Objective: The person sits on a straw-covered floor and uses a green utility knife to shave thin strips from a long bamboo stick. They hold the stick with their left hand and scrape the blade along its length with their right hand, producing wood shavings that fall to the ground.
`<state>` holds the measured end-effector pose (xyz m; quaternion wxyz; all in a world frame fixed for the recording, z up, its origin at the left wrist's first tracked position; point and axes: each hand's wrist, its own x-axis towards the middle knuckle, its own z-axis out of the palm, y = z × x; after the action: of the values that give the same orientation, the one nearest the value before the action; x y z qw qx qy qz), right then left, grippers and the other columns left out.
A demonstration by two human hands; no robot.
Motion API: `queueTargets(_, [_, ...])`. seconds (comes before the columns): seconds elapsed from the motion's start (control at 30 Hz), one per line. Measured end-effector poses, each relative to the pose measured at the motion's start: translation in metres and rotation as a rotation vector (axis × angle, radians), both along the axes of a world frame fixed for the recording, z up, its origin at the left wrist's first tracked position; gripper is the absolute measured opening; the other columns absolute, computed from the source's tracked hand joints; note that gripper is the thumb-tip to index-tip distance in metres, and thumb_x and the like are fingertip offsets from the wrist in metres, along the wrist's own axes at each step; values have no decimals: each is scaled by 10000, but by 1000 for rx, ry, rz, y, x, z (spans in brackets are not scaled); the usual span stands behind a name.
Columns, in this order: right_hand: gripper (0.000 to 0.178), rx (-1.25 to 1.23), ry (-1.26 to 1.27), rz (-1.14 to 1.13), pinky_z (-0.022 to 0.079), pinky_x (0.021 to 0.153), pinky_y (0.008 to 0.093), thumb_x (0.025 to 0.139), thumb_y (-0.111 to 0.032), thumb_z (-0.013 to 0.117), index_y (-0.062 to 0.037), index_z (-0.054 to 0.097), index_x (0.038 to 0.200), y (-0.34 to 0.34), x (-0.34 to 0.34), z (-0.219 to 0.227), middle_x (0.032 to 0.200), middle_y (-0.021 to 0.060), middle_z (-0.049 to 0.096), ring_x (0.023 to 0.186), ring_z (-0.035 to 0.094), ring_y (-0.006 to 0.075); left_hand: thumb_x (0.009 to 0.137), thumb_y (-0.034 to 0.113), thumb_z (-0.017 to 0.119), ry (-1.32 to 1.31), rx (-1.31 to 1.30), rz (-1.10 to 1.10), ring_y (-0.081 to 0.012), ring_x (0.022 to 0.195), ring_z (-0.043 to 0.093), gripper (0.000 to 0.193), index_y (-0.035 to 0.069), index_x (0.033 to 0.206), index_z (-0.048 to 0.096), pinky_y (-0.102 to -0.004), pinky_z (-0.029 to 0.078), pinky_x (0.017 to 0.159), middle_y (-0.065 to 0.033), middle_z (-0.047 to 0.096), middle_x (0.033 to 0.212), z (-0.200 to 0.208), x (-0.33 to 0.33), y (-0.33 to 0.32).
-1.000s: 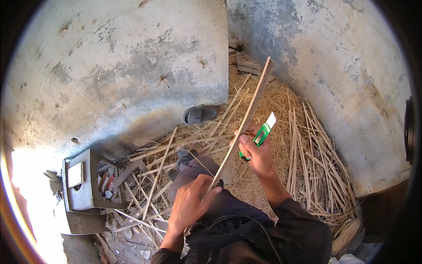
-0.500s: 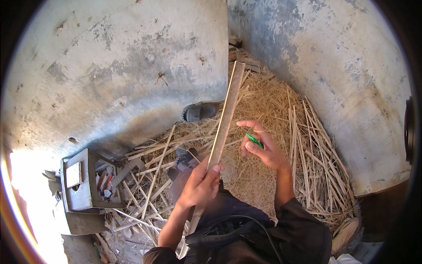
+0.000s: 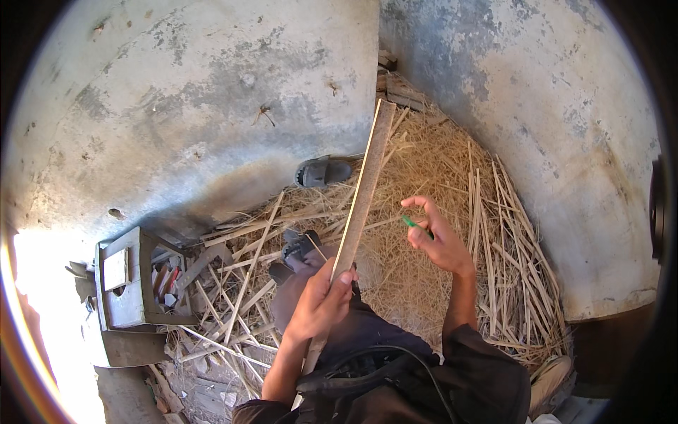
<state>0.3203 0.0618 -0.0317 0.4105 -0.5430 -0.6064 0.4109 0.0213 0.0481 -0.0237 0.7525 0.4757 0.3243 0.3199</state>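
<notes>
My left hand (image 3: 321,304) is wrapped round the lower part of a long, flat wooden strip (image 3: 367,169). The strip slants up and away from my lap, with a pale edge on its left and a rough brownish face. To its right, apart from the strip, is my right hand (image 3: 441,240). A small green pen-like object (image 3: 415,225) is gripped between its thumb and curled fingers, while the index finger stays raised and bent. Part of the green object is hidden by the fingers.
Shavings (image 3: 417,177) cover the floor ahead. Long thin wooden strips (image 3: 515,268) lie along the right wall, with more scattered at left. A dark sandal (image 3: 323,172) lies by the far wall. An open grey box (image 3: 131,286) holding small items stands at left.
My right hand has shifted slightly to the right, away from the strip, with the green object still in it. The left hand keeps its grip. The whole view has turned a little.
</notes>
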Motion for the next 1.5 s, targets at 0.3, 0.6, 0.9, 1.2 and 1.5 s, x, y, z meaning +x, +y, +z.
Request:
queueTargets(0.3, [369, 485, -199, 42, 562, 655, 365, 953, -387, 827, -55, 751, 1096, 12, -45, 1, 854, 108, 724, 729, 737, 257, 1198, 334, 477, 12, -28, 8, -38, 584, 387, 261, 91, 1219, 569, -207, 316, 516, 44, 466, 799, 0, -2, -2])
queueTargets(0.6, [425, 633, -245, -11, 605, 657, 351, 900, -434, 870, -30, 812, 1019, 24, -58, -7, 872, 122, 793, 752, 788, 270, 1203, 375, 449, 40, -1, 15, -34, 592, 393, 307, 97, 1127, 553, -210, 316, 516, 62, 449, 750, 0, -2, 1])
queueTargets(0.9, [396, 734, -277, -37, 555, 578, 336, 865, -440, 888, -70, 825, 991, 36, -54, -7, 791, 83, 773, 656, 753, 240, 1201, 404, 431, 135, 92, 50, -61, 511, 411, 375, 77, 1036, 511, -242, 363, 463, 32, 437, 669, -3, 3, 4])
queueTargets(1.2, [325, 757, -355, -81, 501, 533, 310, 810, -444, 928, -172, 833, 961, 40, -48, -12, 774, -13, 763, 605, 702, 176, 1201, 400, 434, 233, 133, 55, -68, 528, 448, 380, 89, 996, 506, -252, 386, 486, 29, 461, 684, 1, 4, 6])
queueTargets(1.5, [325, 785, -335, -83, 497, 524, 316, 809, -439, 934, -167, 835, 957, 48, -44, -12, 762, -15, 762, 583, 694, 168, 1199, 408, 437, 194, 109, 71, -72, 515, 452, 380, 88, 1004, 506, -251, 375, 455, 25, 450, 675, -9, 7, 9])
